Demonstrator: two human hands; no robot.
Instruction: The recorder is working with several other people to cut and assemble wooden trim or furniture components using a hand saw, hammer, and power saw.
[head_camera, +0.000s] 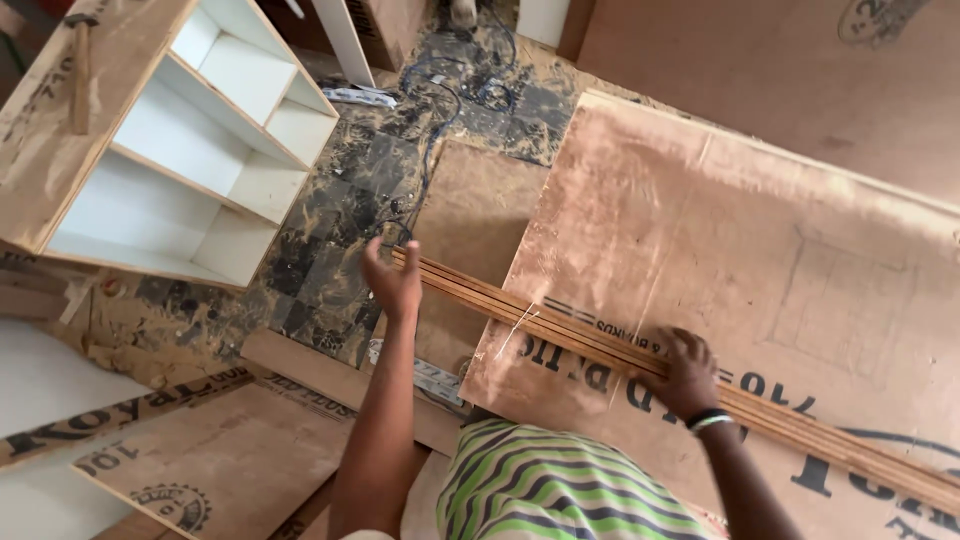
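Across the big plywood sheet (760, 250) lies a bundle of thin wooden strips (600, 345); the right hand (685, 375) presses down on its middle, the left hand (392, 280) cups its end; keeping ends flush looks wise.

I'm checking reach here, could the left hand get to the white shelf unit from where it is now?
Probably yes. The left hand rests at the end of the wooden strips, and only open dusty floor lies between it and the white shelf unit. Nothing blocks the way, though the arm looks already well extended.
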